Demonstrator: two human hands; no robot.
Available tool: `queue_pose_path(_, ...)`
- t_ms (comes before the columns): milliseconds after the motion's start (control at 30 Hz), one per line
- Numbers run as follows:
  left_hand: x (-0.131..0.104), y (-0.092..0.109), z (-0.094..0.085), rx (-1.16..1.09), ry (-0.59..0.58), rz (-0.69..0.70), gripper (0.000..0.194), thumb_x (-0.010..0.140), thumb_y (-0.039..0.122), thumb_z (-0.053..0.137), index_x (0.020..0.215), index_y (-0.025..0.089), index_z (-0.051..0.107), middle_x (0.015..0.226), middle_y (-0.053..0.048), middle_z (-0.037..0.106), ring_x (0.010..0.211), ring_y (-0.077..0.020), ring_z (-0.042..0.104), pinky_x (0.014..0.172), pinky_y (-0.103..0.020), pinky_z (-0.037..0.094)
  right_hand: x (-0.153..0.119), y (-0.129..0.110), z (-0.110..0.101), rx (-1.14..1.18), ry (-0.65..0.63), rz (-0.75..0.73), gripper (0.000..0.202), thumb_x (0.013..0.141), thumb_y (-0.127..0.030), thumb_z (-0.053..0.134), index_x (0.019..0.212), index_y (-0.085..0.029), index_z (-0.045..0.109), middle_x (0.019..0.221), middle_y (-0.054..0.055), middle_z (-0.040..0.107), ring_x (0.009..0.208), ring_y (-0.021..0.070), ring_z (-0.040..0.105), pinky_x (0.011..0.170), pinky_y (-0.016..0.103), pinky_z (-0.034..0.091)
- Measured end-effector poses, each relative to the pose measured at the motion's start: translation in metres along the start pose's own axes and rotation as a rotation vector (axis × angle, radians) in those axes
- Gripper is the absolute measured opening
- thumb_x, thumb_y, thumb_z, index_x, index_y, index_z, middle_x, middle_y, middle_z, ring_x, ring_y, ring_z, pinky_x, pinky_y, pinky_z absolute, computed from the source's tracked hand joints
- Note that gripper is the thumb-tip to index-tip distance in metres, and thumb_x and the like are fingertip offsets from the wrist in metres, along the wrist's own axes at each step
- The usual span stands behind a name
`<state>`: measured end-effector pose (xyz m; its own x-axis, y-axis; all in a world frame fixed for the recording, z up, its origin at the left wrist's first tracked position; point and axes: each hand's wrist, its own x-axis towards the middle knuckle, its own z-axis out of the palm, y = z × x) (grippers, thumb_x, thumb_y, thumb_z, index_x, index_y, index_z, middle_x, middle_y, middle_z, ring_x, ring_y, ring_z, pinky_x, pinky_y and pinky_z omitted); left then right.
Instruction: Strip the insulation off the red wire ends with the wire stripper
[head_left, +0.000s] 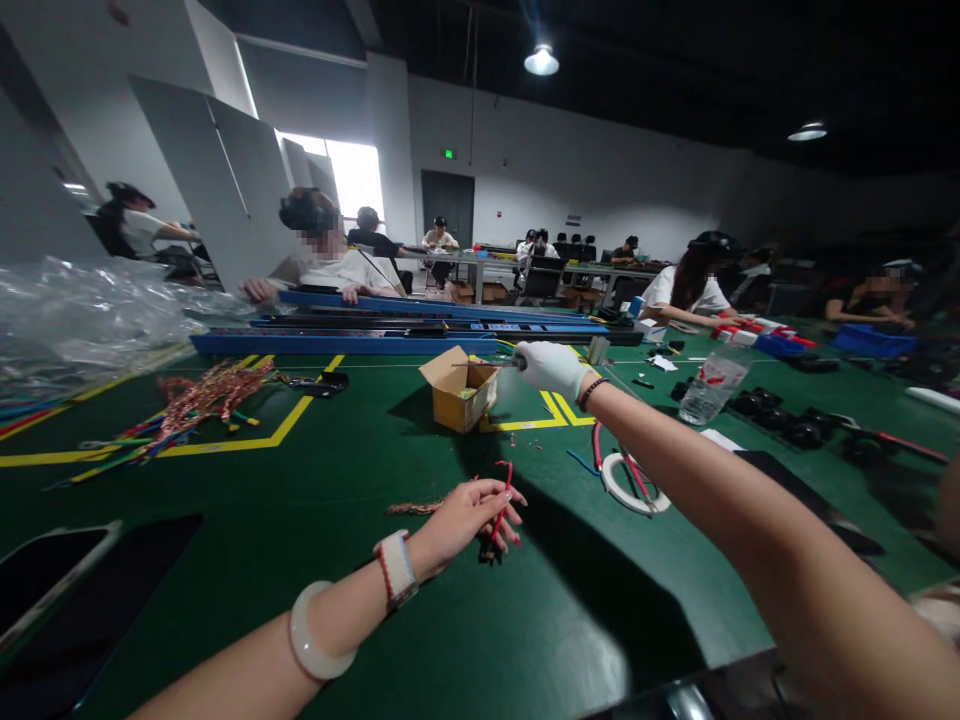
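Observation:
My left hand, bare, is closed on a short red wire between thumb and fingers. Several dark ends, too small to make out, lie just below those fingers. Behind the hand is a braided copper strand on the green table. My right hand, in a white glove, grips a slim metal tool whose exact kind I cannot tell. Its thin tip points left, over an open cardboard box with small pieces inside. Tiny red bits lie near the box.
Copper strands and colored wires are heaped at left, beside black-handled pliers. Long blue rails cross the back. Right are a white ring, a plastic bottle and black parts. Co-workers sit beyond; dark tablets lie front left.

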<state>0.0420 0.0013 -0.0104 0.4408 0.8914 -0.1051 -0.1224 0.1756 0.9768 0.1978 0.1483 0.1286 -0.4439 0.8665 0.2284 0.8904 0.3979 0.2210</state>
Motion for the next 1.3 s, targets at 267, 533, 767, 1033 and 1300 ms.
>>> queue_pose_path(267,0.002,-0.003,-0.001,-0.001,-0.040,0.010,0.034,0.082,0.044,0.062,0.090,0.011,0.061,0.074,-0.005,0.065,0.061,-0.0149,0.066,0.055,-0.025,0.049,0.046,-0.018,-0.015,-0.113,-0.008,-0.026,0.032,0.088,-0.020,0.042,0.115,-0.013,0.058,0.113,0.020,0.063,0.103,0.0328,0.061,0.084,0.046,0.043)
queue_pose_path(533,0.002,-0.003,-0.001,0.026,-0.037,0.014,0.036,0.083,0.048,0.059,0.090,0.012,0.059,0.074,-0.005,0.063,0.061,-0.0151,0.065,0.055,-0.025,0.048,0.042,-0.016,-0.022,-0.114,0.050,-0.021,0.034,0.089,-0.022,0.040,0.118,-0.015,0.055,0.113,0.020,0.061,0.101,0.0307,0.061,0.083,0.041,0.042)
queue_pose_path(767,-0.006,0.013,0.009,-0.020,0.097,0.148,0.030,0.088,0.043,0.053,0.096,0.014,0.055,0.076,-0.002,0.060,0.059,-0.0128,0.061,0.056,-0.026,0.047,-0.023,0.011,0.013,0.016,0.067,0.053,0.034,0.092,-0.035,0.041,0.119,-0.020,0.054,0.103,0.010,0.067,0.089,0.0219,0.064,0.069,0.028,0.043)
queue_pose_path(1033,-0.016,0.051,0.018,-0.121,0.281,0.277,0.022,0.090,0.035,0.053,0.098,0.015,0.058,0.073,0.001,0.057,0.049,-0.0054,0.041,0.046,-0.018,0.031,-0.091,0.010,0.051,1.128,0.004,0.109,0.041,0.086,-0.053,0.049,0.095,-0.016,0.062,0.062,-0.002,0.058,0.048,0.0111,0.053,0.048,0.022,0.042)
queue_pose_path(1300,-0.016,0.077,0.004,-0.029,0.392,0.399,0.022,0.085,0.037,0.061,0.088,0.015,0.061,0.059,0.004,0.055,0.042,-0.0044,0.035,0.040,-0.016,0.024,-0.119,-0.016,0.060,1.388,-0.301,-0.062,0.048,0.083,-0.058,0.054,0.103,-0.015,0.062,0.080,0.003,0.066,0.048,0.0092,0.057,0.043,0.020,0.044)
